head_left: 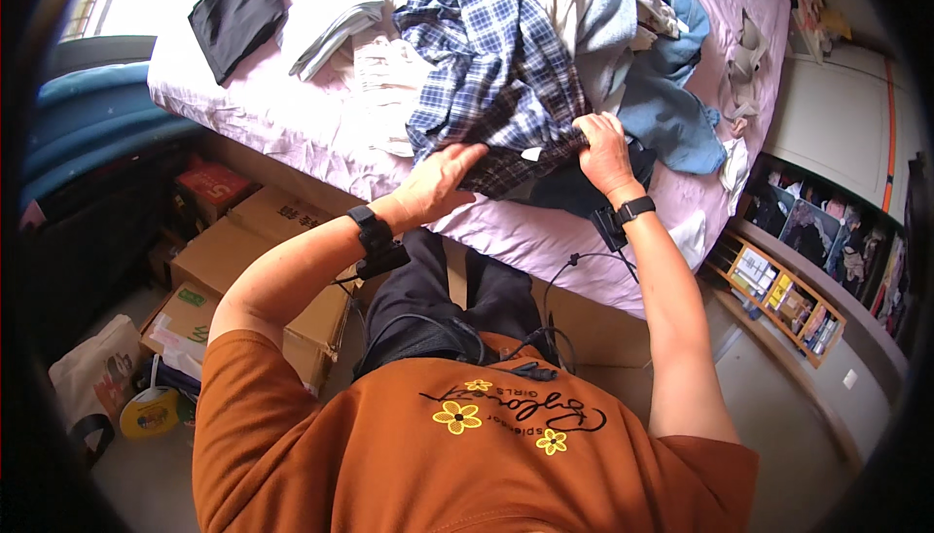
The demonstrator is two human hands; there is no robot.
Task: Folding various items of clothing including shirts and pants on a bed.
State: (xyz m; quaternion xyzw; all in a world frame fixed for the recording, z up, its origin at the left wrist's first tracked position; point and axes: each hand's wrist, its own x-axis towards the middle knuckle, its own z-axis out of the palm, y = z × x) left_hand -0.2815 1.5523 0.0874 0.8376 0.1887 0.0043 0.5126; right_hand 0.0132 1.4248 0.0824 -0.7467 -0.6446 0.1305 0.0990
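Observation:
A blue and white plaid shirt (486, 76) lies spread on the bed, its darker lower part bunched at the near edge. My right hand (608, 152) pinches the shirt's edge on the right. At the shirt's near left corner is my left hand (440, 185), fingers stretched out against the cloth; its thumb side is partly hidden. A small white tag shows on the dark part between the hands. Dark cloth (574, 188) lies beneath the shirt beside my right hand. Each wrist carries a black strap with a small device.
The bed has a pink sheet (302, 154). Folded black cloth (238, 13) and pale folded clothes (389, 76) lie left; a heap of blue garments (671, 105) lies right. Cardboard boxes (233, 251) stand below the bed. Shelves with clothes (817, 231) line the right side.

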